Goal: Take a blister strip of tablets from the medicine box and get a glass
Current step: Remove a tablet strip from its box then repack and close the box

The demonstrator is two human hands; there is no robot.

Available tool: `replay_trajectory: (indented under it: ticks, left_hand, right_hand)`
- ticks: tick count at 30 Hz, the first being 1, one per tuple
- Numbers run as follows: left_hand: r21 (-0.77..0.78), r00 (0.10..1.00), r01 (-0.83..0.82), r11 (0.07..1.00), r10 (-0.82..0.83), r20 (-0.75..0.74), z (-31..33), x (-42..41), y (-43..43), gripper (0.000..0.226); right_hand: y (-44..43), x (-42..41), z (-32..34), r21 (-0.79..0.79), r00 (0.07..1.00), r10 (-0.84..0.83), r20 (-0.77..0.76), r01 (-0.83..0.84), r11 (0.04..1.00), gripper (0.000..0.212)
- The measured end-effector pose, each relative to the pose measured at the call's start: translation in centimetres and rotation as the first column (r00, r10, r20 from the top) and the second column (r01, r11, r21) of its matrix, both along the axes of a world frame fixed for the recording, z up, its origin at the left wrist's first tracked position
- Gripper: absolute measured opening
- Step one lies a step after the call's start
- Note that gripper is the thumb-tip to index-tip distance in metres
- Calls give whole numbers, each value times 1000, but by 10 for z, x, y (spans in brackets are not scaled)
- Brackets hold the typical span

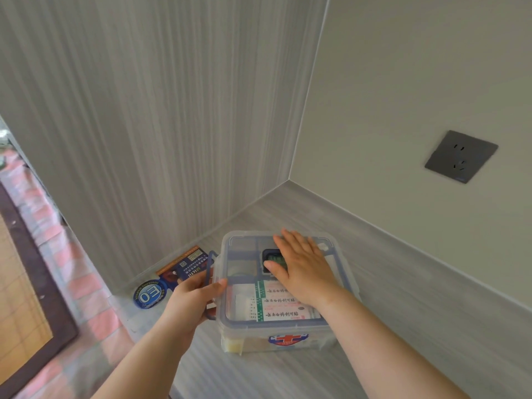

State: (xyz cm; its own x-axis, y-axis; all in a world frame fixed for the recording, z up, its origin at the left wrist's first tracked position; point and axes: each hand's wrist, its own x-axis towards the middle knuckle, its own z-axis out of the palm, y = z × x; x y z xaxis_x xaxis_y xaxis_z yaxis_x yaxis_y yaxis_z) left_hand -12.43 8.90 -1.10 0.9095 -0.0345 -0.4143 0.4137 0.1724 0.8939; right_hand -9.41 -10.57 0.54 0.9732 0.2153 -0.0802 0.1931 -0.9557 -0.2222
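Grey wood-grain shelf (403, 283) in the wall corner carries the medicine box (276, 326), its lid still closed. Your left hand (190, 298) curls its fingers around the left latch, and your right hand (302, 266) lies flat, fingers spread, on the lid. I judge you are only starting: no blister strip is out and no glass is visible.

The clear plastic medicine box with blue-trimmed lid (276, 318) is sitting on the grey wood-grain counter (403, 326) near its back corner. My right hand (305, 269) is lying flat on the lid; my left hand (195, 298) is gripping its left edge. Printed leaflets (184, 269) are lying left of it.
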Motion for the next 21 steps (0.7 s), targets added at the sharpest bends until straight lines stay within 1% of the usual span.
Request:
replay_trajectory:
  ticks: [3,7,11,14,16,18,19,20,21]
  left_hand:
    - [43,998,-15,999,12,58,0,-3,-3,24]
    - [102,990,-67,992,54,130,3,-7,-19,44]
    - [190,978,-141,972,107,180,6,-8,-31,45]
    - [249,985,-102,963,63,163,4,-6,-32,48]
    - [335,989,-72,940,23,148,1,-4,-31,50]
    - [470,988,-54,881,-19,151,0,-4,-32,51]
    - [575,982,-61,816,-54,181,1,-5,-32,53]
    - [684,964,-93,724,-105,243,3,-8,-31,55]
    - [759,925,-156,632,-176,337,4,-10,-31,58]
  right_hand:
    - [0,4,1,-58,997,16,-79,-21,998,66]
    - [0,2,1,-85,995,9,-97,-17,996,66]
    - [1,2,3,-93,995,6,-102,-15,996,67]
    - [1,3,2,-85,995,9,-97,-18,996,67]
    - [1,3,1,-77,996,6,-87,-13,997,67]
    - [2,3,1,-53,997,4,-71,-7,999,67]
    - [2,2,1,-26,998,-1,-55,0,1000,67]
    - [2,0,2,23,1000,-15,-27,16,1000,66]
    - [1,-2,3,95,999,-48,18,46,994,65]
